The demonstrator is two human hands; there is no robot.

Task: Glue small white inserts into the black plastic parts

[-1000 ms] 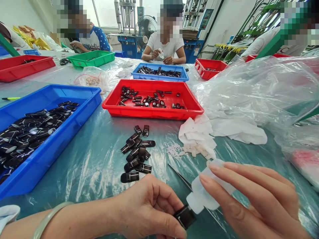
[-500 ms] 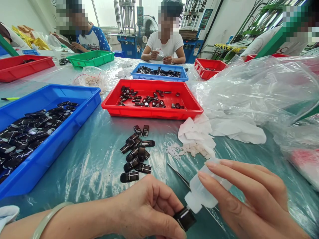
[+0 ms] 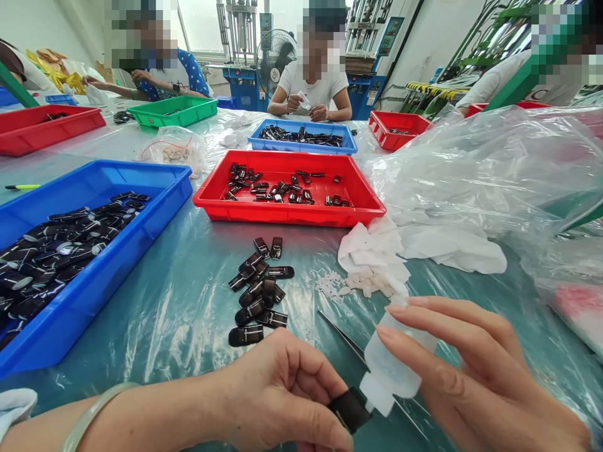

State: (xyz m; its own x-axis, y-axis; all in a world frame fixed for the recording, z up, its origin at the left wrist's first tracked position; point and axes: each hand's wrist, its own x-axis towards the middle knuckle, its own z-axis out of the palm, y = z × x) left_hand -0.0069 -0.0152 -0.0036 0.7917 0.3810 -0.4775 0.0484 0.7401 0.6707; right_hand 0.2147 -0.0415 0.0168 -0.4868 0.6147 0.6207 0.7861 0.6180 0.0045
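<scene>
Between thumb and fingers, my left hand (image 3: 292,392) grips a small black plastic part (image 3: 350,409) low in the view. My right hand (image 3: 475,370) holds a translucent squeeze bottle (image 3: 398,358), tipped downward so that its nozzle meets the right end of the part. Behind the bottle lie metal tweezers (image 3: 342,336), partly covered by it. A loose pile of similar black parts (image 3: 257,292) rests on the plastic-covered table beyond my left hand. Small pale pieces (image 3: 372,284) and tiny white bits (image 3: 330,284) are heaped beyond the bottle.
A blue tray (image 3: 155,179) of black parts stands at left, a red tray (image 3: 287,215) straight ahead. White cloths (image 3: 372,248) and clear plastic sheeting (image 3: 485,169) lie at right. Other people sit across the table, among more trays.
The bottle has shifted slightly right along the part's end and stands a little steeper. The black part has turned a little in my left hand. A person at far left has reached an arm sideways.
</scene>
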